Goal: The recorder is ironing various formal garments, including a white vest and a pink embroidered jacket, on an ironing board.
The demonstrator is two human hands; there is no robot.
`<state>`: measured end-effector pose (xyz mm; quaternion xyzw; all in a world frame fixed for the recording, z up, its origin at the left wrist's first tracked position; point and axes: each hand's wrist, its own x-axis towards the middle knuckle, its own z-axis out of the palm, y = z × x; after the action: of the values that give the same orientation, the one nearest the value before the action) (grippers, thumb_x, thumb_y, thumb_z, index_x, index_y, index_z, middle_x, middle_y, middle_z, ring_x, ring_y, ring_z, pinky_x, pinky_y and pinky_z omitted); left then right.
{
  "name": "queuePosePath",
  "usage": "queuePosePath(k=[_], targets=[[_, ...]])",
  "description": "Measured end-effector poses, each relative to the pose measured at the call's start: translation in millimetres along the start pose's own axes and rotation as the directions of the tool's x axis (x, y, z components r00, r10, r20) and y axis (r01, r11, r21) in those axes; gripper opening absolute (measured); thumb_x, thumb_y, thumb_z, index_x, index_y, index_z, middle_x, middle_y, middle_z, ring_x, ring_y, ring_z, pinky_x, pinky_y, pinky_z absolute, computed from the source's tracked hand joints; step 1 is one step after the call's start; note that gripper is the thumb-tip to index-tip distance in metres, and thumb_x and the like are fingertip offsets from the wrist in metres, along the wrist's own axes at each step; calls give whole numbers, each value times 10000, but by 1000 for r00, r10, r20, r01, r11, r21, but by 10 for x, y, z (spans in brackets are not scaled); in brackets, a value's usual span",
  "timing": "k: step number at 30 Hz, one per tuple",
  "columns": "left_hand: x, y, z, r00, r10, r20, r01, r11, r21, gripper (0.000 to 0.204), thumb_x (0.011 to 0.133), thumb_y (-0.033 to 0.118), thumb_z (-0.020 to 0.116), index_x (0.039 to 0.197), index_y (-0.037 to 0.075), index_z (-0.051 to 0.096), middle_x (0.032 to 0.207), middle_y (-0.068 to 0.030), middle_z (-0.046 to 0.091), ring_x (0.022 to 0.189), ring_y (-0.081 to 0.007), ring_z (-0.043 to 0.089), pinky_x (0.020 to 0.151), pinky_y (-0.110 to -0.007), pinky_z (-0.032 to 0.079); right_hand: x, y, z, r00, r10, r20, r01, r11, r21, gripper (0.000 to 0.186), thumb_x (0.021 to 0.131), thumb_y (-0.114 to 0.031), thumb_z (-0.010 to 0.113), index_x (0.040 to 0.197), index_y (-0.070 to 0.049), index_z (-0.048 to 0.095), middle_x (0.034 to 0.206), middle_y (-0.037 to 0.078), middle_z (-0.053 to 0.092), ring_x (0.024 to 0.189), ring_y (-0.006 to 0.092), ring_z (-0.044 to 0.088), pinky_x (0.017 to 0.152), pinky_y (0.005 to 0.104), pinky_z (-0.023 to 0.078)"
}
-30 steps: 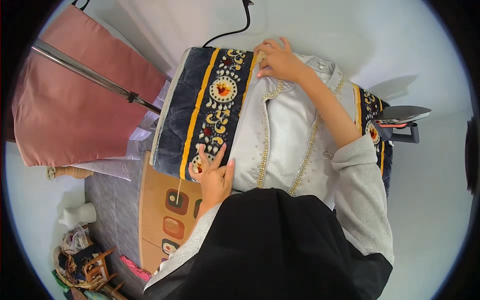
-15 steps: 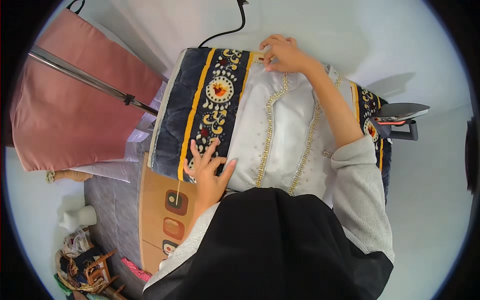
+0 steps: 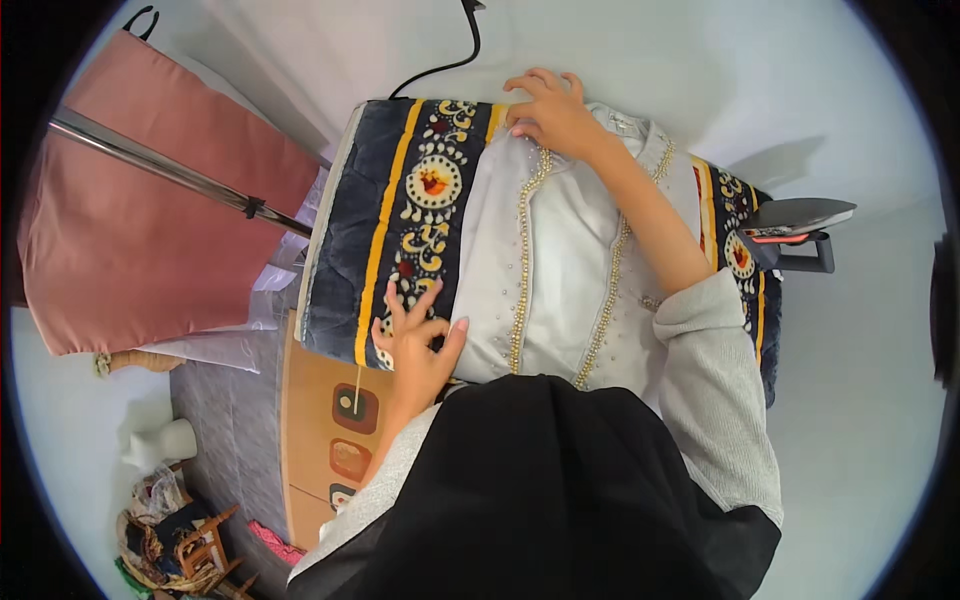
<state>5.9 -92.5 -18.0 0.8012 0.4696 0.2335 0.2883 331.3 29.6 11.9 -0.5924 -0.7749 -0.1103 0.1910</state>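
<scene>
One pale grey satin garment (image 3: pixel 565 280) with two beaded front bands lies across the middle of the blanket-covered bench (image 3: pixel 335 265), reaching from far edge to near edge. At the far edge, the right hand (image 3: pixel 545 112) is on its upper left part, fingers bent and parted; whether they pinch the cloth I cannot tell. Near the front left corner, the left hand (image 3: pixel 415 350) rests with fingers spread wide on the blanket, thumb at the garment's left border. One iron (image 3: pixel 795 216) stands at the right edge. Left of the bench, clear plastic (image 3: pixel 222 346) shows beneath one dusty-pink satin garment (image 3: pixel 170 230); whether it is a bag is unclear. One cloth heap (image 3: pixel 150 535) lies low at left, its container, if any, indistinct.
</scene>
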Motion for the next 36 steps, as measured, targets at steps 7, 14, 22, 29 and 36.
queuePosePath(k=[7, 14, 22, 29, 36], targets=[[732, 112, -4, 989, 146, 22, -147, 988, 46, 358, 799, 367, 618, 1082, 149, 621, 1394, -150, 396, 1359, -418, 132, 969, -652, 39, -452, 102, -639, 978, 204, -51, -203, 979, 29, 197, 812, -288, 638, 991, -207, 655, 1316, 32, 462, 1247, 263, 363, 985, 530, 271], [1672, 452, 249, 986, 164, 30, -167, 960, 224, 527, 808, 571, 531, 874, 65, 665, 1292, -183, 491, 1336, -410, 197, 958, -702, 35, -1975, 211, -944, 711, 666, -224, -677, 735, 33, 327, 847, -365, 586, 957, -72, 682, 1199, 180, 554, 1129, 355, 477, 946, 429, 367], [1898, 522, 429, 998, 33, -45, -18, 955, 297, 616, 776, 665, 500, 784, 55, 585, 1096, -129, 588, 1330, -423, 214, 934, -746, 69, -2323, 119, -576, 570, 817, -83, -725, 548, 417, 538, 901, -436, 464, 821, 64, 646, 1053, 233, 605, 995, 349, 574, 842, 388, 444], [1978, 516, 471, 999, -37, 0, 34, 924, 382, 763, 753, 734, 441, 827, 10, 668, 1195, -157, 561, 1341, -436, 178, 937, -757, 7, -2142, 99, -436, 336, 936, -104, -876, 351, 330, 650, 843, -574, 455, 1038, 19, 635, 1161, 173, 589, 1091, 342, 541, 912, 409, 412], [2136, 375, 765, 993, 47, 110, -67, 980, 186, 549, 818, 546, 545, 690, 23, 653, 1072, -182, 606, 1104, -378, 473, 1037, -590, 111, -2206, 200, -328, 480, 849, -218, -651, 512, 560, 447, 875, -408, 537, 1102, -35, 631, 1202, 165, 542, 1148, 333, 455, 976, 396, 346]])
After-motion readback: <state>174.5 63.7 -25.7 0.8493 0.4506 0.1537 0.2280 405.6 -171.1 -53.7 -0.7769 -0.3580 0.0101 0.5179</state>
